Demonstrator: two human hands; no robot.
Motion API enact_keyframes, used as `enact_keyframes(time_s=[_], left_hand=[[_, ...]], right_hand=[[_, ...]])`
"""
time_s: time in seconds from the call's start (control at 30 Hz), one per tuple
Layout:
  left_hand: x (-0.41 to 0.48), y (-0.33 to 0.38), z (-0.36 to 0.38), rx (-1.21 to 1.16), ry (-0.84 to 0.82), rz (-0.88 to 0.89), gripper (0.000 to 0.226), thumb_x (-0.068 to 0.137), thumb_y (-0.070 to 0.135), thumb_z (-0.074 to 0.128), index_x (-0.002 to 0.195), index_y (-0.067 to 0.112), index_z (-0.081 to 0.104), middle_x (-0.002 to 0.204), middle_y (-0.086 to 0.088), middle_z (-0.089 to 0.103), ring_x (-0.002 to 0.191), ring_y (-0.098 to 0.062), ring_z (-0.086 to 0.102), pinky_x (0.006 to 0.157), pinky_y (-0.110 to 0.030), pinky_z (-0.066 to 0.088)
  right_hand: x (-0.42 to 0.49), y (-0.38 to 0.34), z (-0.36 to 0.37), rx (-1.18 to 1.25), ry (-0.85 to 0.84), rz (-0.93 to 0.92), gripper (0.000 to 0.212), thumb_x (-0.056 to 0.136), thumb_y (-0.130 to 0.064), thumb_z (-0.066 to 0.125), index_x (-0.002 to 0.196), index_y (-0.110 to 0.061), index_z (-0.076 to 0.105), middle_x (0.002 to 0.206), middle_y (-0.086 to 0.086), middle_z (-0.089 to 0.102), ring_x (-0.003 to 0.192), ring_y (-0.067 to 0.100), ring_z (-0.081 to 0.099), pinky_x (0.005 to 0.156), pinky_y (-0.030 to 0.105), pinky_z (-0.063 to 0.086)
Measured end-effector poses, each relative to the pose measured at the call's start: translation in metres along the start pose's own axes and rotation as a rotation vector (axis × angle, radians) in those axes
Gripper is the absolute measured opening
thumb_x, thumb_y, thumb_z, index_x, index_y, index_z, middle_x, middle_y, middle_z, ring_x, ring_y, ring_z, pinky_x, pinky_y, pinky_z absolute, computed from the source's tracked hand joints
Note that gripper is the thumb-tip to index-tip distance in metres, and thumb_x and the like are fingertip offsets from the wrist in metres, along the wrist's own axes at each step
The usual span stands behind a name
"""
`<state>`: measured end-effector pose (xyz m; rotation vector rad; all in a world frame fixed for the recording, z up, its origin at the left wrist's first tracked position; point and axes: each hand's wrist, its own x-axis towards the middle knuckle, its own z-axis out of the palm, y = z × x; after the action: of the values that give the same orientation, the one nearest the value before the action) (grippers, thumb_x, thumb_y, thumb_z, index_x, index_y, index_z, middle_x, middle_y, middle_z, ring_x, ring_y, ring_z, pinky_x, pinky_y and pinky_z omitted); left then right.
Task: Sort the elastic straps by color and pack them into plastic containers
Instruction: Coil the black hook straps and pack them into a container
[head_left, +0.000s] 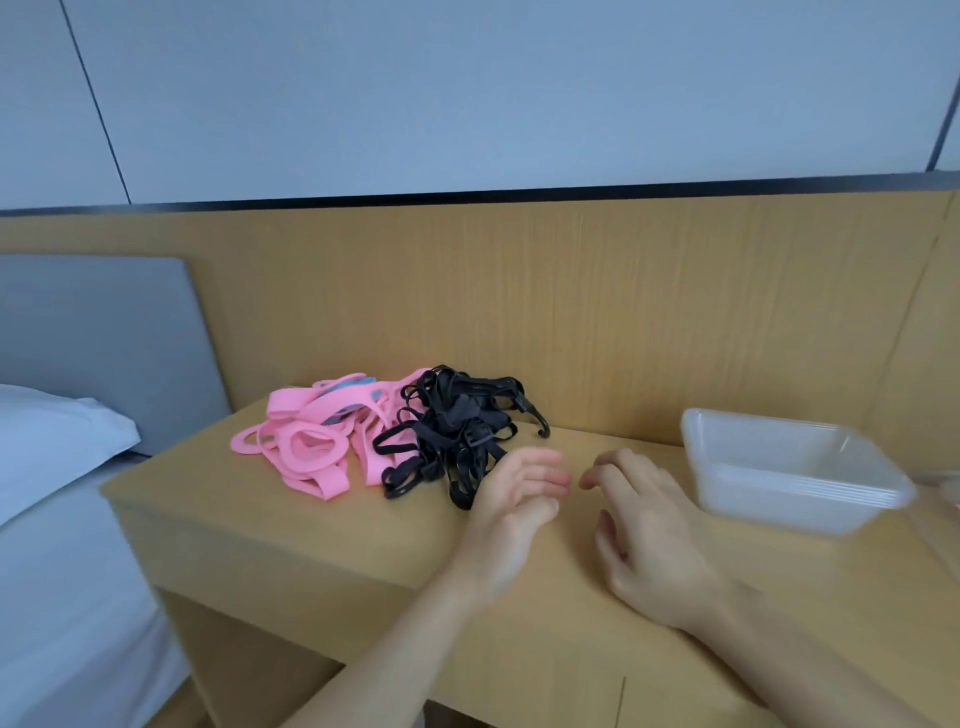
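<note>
Nothing is held by either hand: the left hand (511, 512) and right hand (644, 540) are seen with fingers relaxed, near each other over the desk's (311, 535) middle. Pink straps (311, 447) are heaped toward the back left corner, with black straps (457, 436) touching them, just beside the left hand. Stacked containers (753, 499) are set toward the right edge. Bare surface is noted along the front edge.

Soft, even daylight leaves only faint shadows under my left hand (511, 512) and right hand (644, 540), both slightly motion-blurred, while the wide lens bows the edges.
</note>
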<state>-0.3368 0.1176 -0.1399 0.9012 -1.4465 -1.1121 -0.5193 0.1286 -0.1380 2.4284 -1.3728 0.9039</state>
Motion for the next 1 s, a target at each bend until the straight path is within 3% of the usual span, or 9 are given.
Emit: enact_keyframes(time_s=[0.17,0.33,0.43,0.57,0.63,0.77,0.9,1.0], left_hand=[[-0.015,-0.002,-0.031,0.287,0.154,0.181,0.024,0.076,0.010,0.057,0.094,0.018,0.070,0.086,-0.001,0.072,0.084,-0.016,0.067,0.081,-0.030,0.053],[-0.003,-0.001,-0.059,0.593,0.290,0.332,0.022,0.079,0.005,0.053,0.087,0.022,0.066,0.080,0.013,0.065,0.071,-0.012,0.061,0.065,-0.019,0.048],[0.011,-0.006,-0.065,0.686,0.356,0.391,0.017,0.082,0.009,0.053,0.085,0.023,0.063,0.079,0.016,0.062,0.064,-0.012,0.056,0.058,-0.020,0.045],[0.026,-0.010,-0.058,0.780,0.401,0.502,0.015,0.077,0.013,0.050,0.083,0.023,0.060,0.066,0.016,0.054,0.061,-0.006,0.052,0.055,-0.014,0.038],[0.034,-0.010,-0.055,0.846,0.408,0.604,0.016,0.074,0.014,0.048,0.083,0.020,0.060,0.068,0.016,0.052,0.062,-0.004,0.048,0.057,-0.011,0.034],[0.058,-0.011,-0.061,1.023,0.420,0.783,0.020,0.067,0.006,0.053,0.085,0.011,0.061,0.081,0.006,0.054,0.077,-0.016,0.046,0.074,-0.026,0.034],[0.080,-0.017,-0.070,1.201,0.392,0.707,0.032,0.071,0.015,0.062,0.103,0.012,0.063,0.111,0.000,0.059,0.107,-0.024,0.052,0.100,-0.035,0.035],[0.088,-0.025,-0.071,1.245,0.334,0.598,0.031,0.077,0.026,0.059,0.106,0.016,0.066,0.123,0.002,0.059,0.124,-0.024,0.049,0.110,-0.041,0.034]], right_hand=[[0.029,-0.022,0.025,0.034,-0.075,-0.008,0.032,0.080,-0.019,0.047,0.111,-0.017,0.055,0.110,-0.001,0.051,0.096,0.022,0.053,0.081,0.032,0.045],[0.060,-0.021,0.049,0.116,-0.058,0.120,0.030,0.087,-0.013,0.051,0.117,-0.015,0.053,0.115,0.000,0.046,0.105,0.021,0.047,0.083,0.027,0.034],[0.073,-0.015,0.058,0.176,-0.050,0.270,0.033,0.090,-0.013,0.051,0.122,-0.015,0.051,0.121,0.001,0.046,0.110,0.023,0.049,0.091,0.034,0.044],[0.088,-0.004,0.071,0.221,-0.029,0.332,0.036,0.090,-0.011,0.049,0.126,-0.015,0.051,0.123,0.001,0.048,0.115,0.022,0.049,0.096,0.037,0.046],[0.095,0.003,0.077,0.219,0.000,0.343,0.037,0.091,-0.010,0.048,0.128,-0.014,0.053,0.124,0.001,0.051,0.118,0.023,0.049,0.100,0.037,0.043],[0.110,0.017,0.087,0.223,0.064,0.332,0.039,0.096,-0.013,0.047,0.135,-0.019,0.054,0.127,0.000,0.059,0.122,0.020,0.050,0.105,0.034,0.039],[0.124,0.031,0.098,0.194,0.063,0.282,0.041,0.101,-0.026,0.049,0.142,-0.020,0.050,0.131,-0.004,0.062,0.122,0.018,0.050,0.104,0.035,0.038],[0.135,0.039,0.106,0.175,0.039,0.277,0.043,0.100,-0.039,0.055,0.139,-0.021,0.053,0.125,-0.006,0.064,0.118,0.018,0.050,0.100,0.035,0.038]])
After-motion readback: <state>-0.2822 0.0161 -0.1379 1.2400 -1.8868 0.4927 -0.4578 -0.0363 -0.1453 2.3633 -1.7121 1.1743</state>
